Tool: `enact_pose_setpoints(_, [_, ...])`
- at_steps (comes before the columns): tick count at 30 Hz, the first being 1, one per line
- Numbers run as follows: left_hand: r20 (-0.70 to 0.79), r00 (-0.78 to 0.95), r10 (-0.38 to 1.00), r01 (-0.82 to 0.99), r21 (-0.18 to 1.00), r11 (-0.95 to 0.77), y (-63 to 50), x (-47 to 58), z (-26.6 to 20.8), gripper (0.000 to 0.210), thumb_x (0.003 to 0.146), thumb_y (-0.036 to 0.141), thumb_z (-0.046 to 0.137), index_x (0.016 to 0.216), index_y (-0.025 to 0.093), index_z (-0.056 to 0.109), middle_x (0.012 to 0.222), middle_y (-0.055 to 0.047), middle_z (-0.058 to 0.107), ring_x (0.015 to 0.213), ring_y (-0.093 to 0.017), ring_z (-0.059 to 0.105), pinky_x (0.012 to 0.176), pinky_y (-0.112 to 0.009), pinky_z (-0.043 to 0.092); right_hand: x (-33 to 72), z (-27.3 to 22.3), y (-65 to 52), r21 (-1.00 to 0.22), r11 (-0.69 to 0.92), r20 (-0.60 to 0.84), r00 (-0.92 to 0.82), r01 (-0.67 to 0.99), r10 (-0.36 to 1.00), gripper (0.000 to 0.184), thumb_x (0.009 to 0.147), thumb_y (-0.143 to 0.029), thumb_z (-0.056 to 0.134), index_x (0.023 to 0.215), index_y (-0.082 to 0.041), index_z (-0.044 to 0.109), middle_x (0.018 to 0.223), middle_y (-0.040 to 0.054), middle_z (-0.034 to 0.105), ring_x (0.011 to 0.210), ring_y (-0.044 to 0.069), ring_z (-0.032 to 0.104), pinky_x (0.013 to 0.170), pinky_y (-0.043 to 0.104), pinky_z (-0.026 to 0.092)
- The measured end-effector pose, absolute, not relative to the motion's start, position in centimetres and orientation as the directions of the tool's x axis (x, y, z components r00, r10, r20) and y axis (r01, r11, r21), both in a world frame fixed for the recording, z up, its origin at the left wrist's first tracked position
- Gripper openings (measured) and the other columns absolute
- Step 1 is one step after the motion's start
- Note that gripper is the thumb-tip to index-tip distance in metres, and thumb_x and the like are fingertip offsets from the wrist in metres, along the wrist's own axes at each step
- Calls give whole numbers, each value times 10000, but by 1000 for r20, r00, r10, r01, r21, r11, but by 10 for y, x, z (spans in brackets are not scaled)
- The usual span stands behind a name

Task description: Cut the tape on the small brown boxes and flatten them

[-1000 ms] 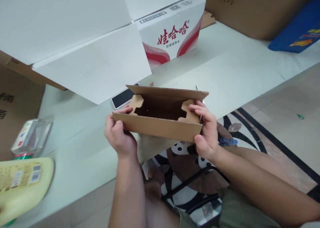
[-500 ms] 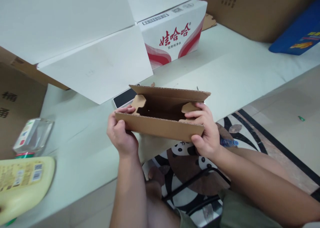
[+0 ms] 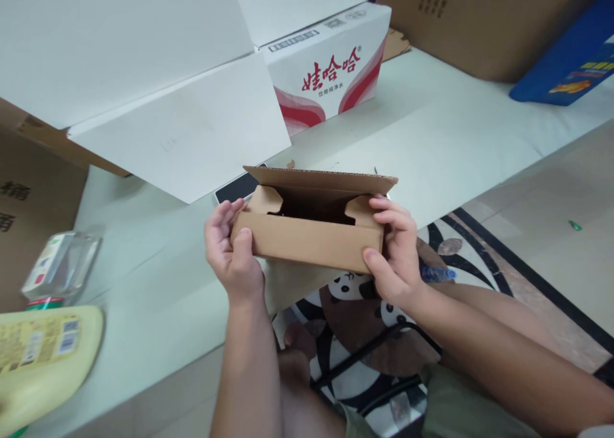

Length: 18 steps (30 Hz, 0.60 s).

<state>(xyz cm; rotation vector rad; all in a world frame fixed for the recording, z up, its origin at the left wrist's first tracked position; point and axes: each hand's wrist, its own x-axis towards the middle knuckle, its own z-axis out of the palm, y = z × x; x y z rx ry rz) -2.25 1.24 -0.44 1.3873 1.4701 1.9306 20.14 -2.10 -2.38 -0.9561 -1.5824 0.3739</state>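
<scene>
Between my hands is a small brown cardboard box (image 3: 311, 240), its top unclosed and its inside dark. The far lid flap stands up and leans back, while two small side flaps fold inward at the ends. My left hand (image 3: 235, 252) grips the left end, thumb on the front wall and fingers behind. At the right end my right hand (image 3: 393, 249) holds on, with its thumb on the front corner and fingertips by the right side flap. Behind the box, partly hidden, a dark-faced flat device (image 3: 237, 187) with a white edge lies on the table.
Large white boxes (image 3: 177, 131) and a white-and-red water carton (image 3: 330, 73) stand at the back of the pale table (image 3: 158, 272). On the left are a clear bottle (image 3: 64, 265) and a yellow bottle (image 3: 52, 361). A blue container (image 3: 570, 67) is at the far right.
The near flap, which stuck out over the front wall, is now folded in or down at the front edge. Both side flaps show more fully, and my fingers have shifted around the ends.
</scene>
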Motion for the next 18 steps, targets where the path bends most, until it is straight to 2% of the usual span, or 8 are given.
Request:
enact_pose_setpoints(4, [483,-433,761,294,874,-387,12,-27,-8,403,803,205,549,1203,214,601,1220,-98,701,1163,-249,678,1057,-434,506,205,-23,-21,-720,570,634,39,396,773,469,880,-329,549,1325,-312,400,1468,123,417,1450,344,394,1174,643,355])
enact_pose_setpoints(8, [477,-423,770,290,877,-384,11,-26,-8,391,824,209,534,1210,219,597,1233,-96,697,1183,-249,669,1077,-441,496,215,-18,-17,-782,447,521,62,435,852,736,842,-418,678,1464,-341,293,1655,124,203,1565,359,201,1224,663,249])
enact_pose_setpoints(10, [491,-417,765,292,869,-400,12,-25,-8,392,815,203,541,1203,217,597,1231,-97,697,1184,-250,667,1076,-443,497,220,-17,-14,-810,414,475,51,415,878,862,831,-440,714,1528,-355,214,1697,116,139,1587,355,149,1239,661,215])
enact_pose_setpoints(15, [504,-428,750,261,863,-431,13,-23,-7,404,778,165,564,1177,208,605,1191,-92,712,1152,-239,679,1061,-429,504,224,-23,-7,-829,482,494,-33,284,869,932,858,-467,686,1584,-344,115,1680,125,234,1557,315,272,1243,591,284])
enact_pose_setpoints(18, [497,-434,751,269,868,-419,13,-22,-7,410,772,158,559,1176,207,609,1196,-90,710,1147,-237,680,1057,-426,506,223,-27,-6,-820,486,503,-23,302,864,909,852,-456,672,1576,-355,133,1634,124,294,1519,312,333,1216,576,342])
